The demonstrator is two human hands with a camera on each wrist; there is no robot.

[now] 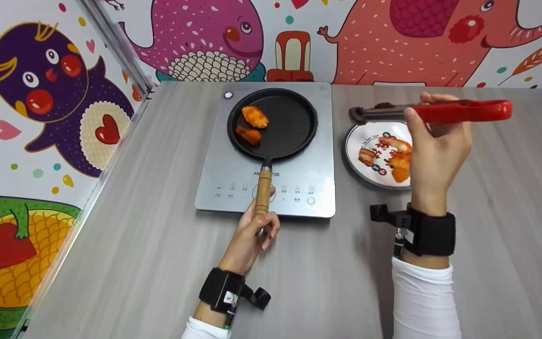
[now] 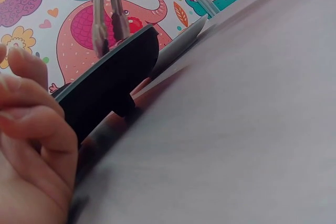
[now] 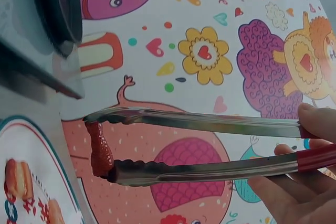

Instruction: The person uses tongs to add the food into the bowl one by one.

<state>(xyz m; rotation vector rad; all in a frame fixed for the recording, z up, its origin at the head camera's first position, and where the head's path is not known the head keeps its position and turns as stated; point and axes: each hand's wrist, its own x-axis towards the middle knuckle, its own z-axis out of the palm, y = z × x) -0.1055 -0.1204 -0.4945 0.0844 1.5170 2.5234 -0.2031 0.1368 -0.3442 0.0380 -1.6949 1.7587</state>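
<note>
My left hand (image 1: 257, 230) grips the wooden handle (image 1: 264, 188) of a black frying pan (image 1: 290, 122), which sits on the induction cooker (image 1: 210, 188). Two orange-brown pieces lie at the pan's left side: a chicken wing (image 1: 254, 117) and a drumstick (image 1: 248, 135). In my right hand (image 1: 440, 150) is a pair of red-handled tongs (image 1: 459, 112), held level above the far part of the plate (image 1: 352, 162). Between the tong tips, the right wrist view shows a reddish-brown speckled piece of food (image 3: 101, 149); its exact kind I cannot tell.
On the white plate, right of the cooker, lie a shrimp (image 1: 395, 142), a bacon-like piece (image 1: 366, 157) and orange pieces (image 1: 400, 169). A wall with cartoon animals (image 1: 294, 19) closes off the back of the grey table (image 1: 158, 263), and another stands at left.
</note>
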